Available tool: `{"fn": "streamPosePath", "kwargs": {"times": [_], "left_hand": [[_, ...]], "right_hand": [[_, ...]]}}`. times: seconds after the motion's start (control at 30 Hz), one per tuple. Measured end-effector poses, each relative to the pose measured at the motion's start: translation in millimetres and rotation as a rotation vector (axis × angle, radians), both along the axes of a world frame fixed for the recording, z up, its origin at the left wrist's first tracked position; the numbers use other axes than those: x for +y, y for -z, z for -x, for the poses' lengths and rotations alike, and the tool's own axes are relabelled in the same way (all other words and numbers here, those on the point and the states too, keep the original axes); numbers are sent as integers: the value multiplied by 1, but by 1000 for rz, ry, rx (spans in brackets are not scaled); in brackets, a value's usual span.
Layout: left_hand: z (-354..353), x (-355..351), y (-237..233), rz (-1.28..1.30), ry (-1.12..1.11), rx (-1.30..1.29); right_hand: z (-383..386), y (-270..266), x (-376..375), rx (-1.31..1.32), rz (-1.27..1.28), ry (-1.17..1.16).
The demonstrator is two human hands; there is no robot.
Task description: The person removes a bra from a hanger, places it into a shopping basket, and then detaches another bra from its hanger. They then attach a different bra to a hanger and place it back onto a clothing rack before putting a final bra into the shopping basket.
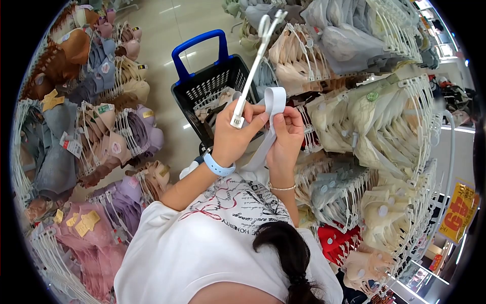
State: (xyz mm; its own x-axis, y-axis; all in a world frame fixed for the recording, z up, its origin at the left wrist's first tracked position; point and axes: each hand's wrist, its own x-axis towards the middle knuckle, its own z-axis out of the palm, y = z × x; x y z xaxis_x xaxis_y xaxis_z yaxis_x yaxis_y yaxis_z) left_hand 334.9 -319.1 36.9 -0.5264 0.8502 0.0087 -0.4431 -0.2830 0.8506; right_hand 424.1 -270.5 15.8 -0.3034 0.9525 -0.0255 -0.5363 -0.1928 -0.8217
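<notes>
My left hand [234,127], with a pale blue watch on its wrist, is closed around a white plastic hanger [250,76] that points up and away. Its thumb also reaches the edge of a white strap [275,100]. That strap forms a loop above my fingers, and its lower end [261,153] hangs towards my shirt. My right hand [286,133], wearing a beaded bracelet, pinches the strap between thumb and fingers. Beyond my hands stands a black shopping basket [205,83] with a blue handle [200,50]; light-coloured items [215,107] lie inside it.
Racks of bras on hangers line both sides: grey, tan and purple bras [144,126] on the left, cream bras [390,121] on the right. Pink bras [88,238] hang near my left side. A yellow sign [458,210] is at far right. Tiled floor [152,55] runs ahead.
</notes>
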Motion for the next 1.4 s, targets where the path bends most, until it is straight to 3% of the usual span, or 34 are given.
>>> {"fn": "streamPosePath", "kwargs": {"times": [0.27,0.63,0.97,1.07,1.23,1.4], "left_hand": [[6,7,5,53,-122,-7],[16,5,-4,-21,0,-34],[28,12,-20,-10,-10,159],[32,13,-18,101,-46,235],[33,13,-22,75,-57,285],[38,13,-29,20,9,164]], "right_hand": [[-9,0,-4,-94,18,-43],[-2,2,-4,-127,-105,-178],[-4,3,-4,-143,-122,-179],[-4,2,-3,-185,-154,-192],[-4,1,-2,-289,-373,-118],[-6,2,0,-244,-327,-101]]}}
